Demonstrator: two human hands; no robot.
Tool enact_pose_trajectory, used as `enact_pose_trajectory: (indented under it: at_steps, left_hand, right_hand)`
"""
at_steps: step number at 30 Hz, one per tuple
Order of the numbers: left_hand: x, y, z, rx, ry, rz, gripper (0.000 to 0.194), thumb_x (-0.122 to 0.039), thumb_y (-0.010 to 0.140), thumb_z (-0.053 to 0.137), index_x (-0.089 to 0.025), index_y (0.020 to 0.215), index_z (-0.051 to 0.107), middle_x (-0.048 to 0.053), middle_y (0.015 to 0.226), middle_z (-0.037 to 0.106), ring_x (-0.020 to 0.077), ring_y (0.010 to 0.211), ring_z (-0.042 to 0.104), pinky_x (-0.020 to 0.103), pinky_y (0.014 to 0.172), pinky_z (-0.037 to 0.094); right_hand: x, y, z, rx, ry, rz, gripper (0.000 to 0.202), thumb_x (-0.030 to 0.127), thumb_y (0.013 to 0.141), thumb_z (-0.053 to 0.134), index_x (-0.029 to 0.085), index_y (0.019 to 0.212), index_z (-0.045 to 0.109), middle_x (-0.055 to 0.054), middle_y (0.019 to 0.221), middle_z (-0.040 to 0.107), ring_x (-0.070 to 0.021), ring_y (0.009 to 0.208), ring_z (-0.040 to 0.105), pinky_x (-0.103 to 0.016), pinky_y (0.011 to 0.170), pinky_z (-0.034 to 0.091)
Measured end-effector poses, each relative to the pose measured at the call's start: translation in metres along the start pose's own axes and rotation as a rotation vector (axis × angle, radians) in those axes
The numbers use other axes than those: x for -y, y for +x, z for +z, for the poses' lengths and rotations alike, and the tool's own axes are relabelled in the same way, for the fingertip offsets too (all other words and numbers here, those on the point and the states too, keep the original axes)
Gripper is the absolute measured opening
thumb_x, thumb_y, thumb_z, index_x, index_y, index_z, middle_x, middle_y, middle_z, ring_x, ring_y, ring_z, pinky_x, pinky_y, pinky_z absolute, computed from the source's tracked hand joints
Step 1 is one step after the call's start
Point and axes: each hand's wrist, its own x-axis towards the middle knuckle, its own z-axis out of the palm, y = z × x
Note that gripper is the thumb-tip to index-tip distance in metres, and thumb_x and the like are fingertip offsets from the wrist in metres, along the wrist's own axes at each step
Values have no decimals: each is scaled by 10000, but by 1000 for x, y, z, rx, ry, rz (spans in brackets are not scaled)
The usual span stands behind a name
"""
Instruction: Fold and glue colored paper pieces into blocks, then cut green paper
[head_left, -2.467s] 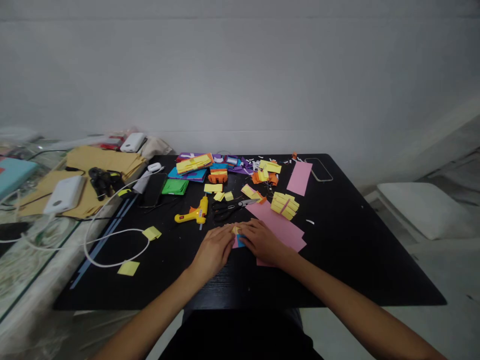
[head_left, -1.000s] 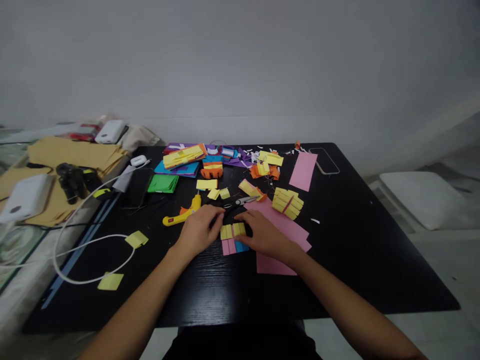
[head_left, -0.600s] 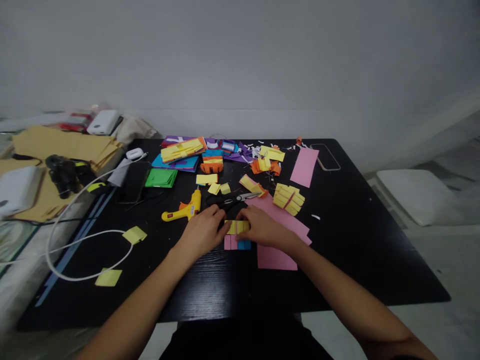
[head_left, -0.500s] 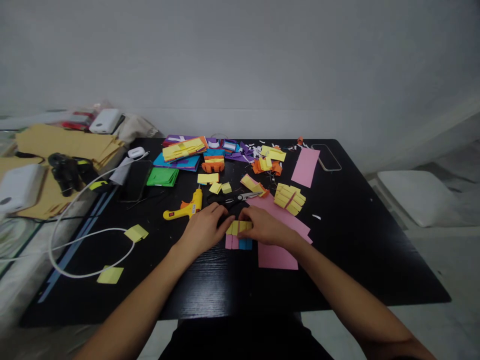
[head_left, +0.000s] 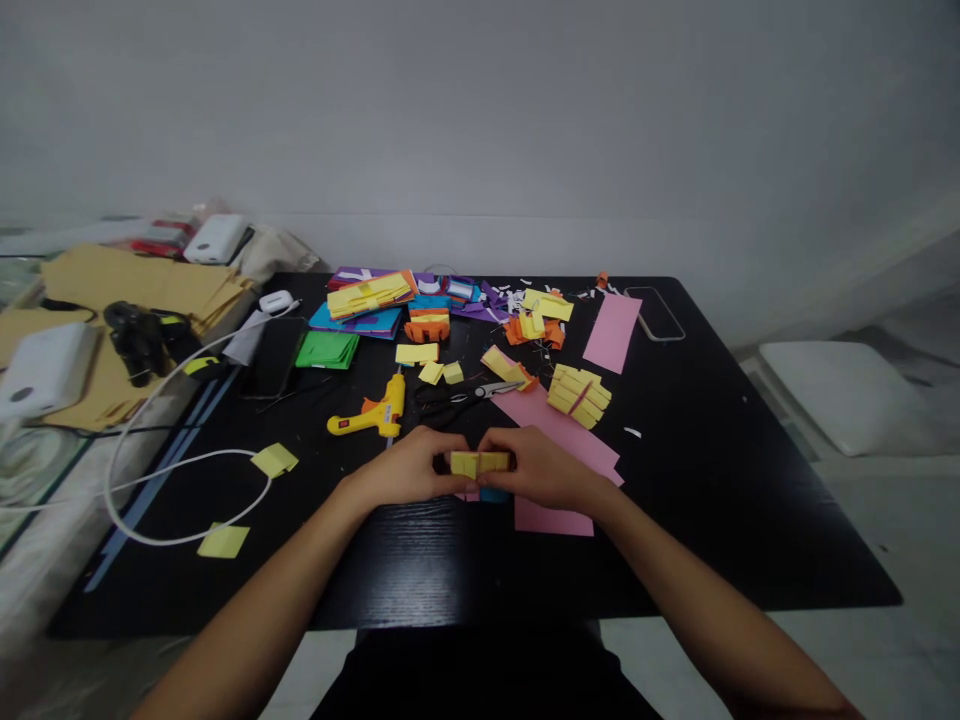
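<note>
Between my two hands is a small folded paper piece [head_left: 466, 464], yellow on top with pink and blue paper showing below. My left hand [head_left: 417, 465] pinches its left end, thumb in front and fingers behind. At the right end, my right hand [head_left: 536, 465] grips it the same way. Pink paper sheets [head_left: 555, 515] lie under and beside my right hand. Just beyond my hands are black-handled scissors [head_left: 469, 397] and a yellow glue gun [head_left: 375, 410]. To the right sits a fan-like piece of yellow paper strips [head_left: 579, 395].
Stacked coloured papers [head_left: 367, 300], a green paper stack [head_left: 327, 350] and paper scraps [head_left: 536, 330] line the back of the black table [head_left: 712, 520]. A white cable [head_left: 112, 500] loops across the left side near yellow paper squares [head_left: 223, 541]. A phone [head_left: 660, 315] lies back right.
Both hands have closed around the ends of the folded paper piece. Its yellow part now appears raised and tilted between them, with less of the pink and blue showing.
</note>
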Motion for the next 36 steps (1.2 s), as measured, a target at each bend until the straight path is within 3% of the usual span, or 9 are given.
enact_pose_trajectory:
  at_steps: [5, 9, 12, 15, 19, 24, 36]
  left_hand:
    - [-2, 1, -2, -79, -169, -5, 250, -409, 786, 845, -175, 821, 761, 2, 692, 734, 157, 632, 651, 221, 563, 444]
    - [0, 5, -4, -302, -438, -83, 290, -418, 794, 839, -154, 870, 746, 10, 644, 715, 121, 504, 599, 203, 456, 418]
    - [2, 10, -2, -456, -672, -112, 342, -439, 770, 864, -145, 864, 715, 8, 612, 700, 104, 447, 566, 198, 425, 435]
    - [1, 15, 4, -493, -849, -148, 387, -444, 717, 906, -131, 769, 685, 22, 621, 703, 98, 461, 588, 191, 442, 487]
    - [0, 17, 13, -491, -926, -192, 377, -409, 705, 926, -120, 790, 699, 31, 645, 723, 104, 493, 633, 192, 492, 549]
    - [4, 17, 17, -497, -907, -207, 339, -372, 728, 915, -134, 879, 727, 30, 690, 750, 116, 522, 665, 201, 519, 574]
    - [12, 15, 16, -487, -766, -137, 254, -355, 800, 866, -145, 856, 735, 18, 716, 727, 108, 559, 625, 213, 544, 552]
  right_hand:
    - [-6, 5, 0, -135, 231, -64, 187, 307, 829, 776, 205, 961, 690, 6, 811, 684, -157, 717, 606, -265, 621, 440]
    - [-19, 15, 9, -291, 671, -104, 426, 581, 880, 736, 209, 1078, 670, -60, 1017, 723, -200, 908, 687, -320, 775, 560]
    - [-28, 19, 20, -147, 869, -66, 582, 736, 888, 650, 179, 1051, 691, -87, 971, 742, -201, 856, 710, -349, 787, 587]
    - [-30, 18, 28, -63, 887, -92, 551, 695, 929, 638, 160, 1038, 709, -103, 978, 758, -188, 833, 722, -350, 801, 588]
    - [-27, 14, 32, -154, 772, -119, 435, 600, 902, 735, 172, 978, 709, -65, 898, 749, -179, 785, 719, -346, 782, 595]
    - [-27, 13, 34, -239, 682, -104, 331, 510, 903, 752, 186, 944, 702, -30, 797, 734, -166, 713, 700, -342, 753, 596]
    - [-33, 15, 35, -257, 727, -108, 297, 467, 861, 791, 192, 900, 685, -13, 745, 708, -158, 664, 665, -316, 683, 554]
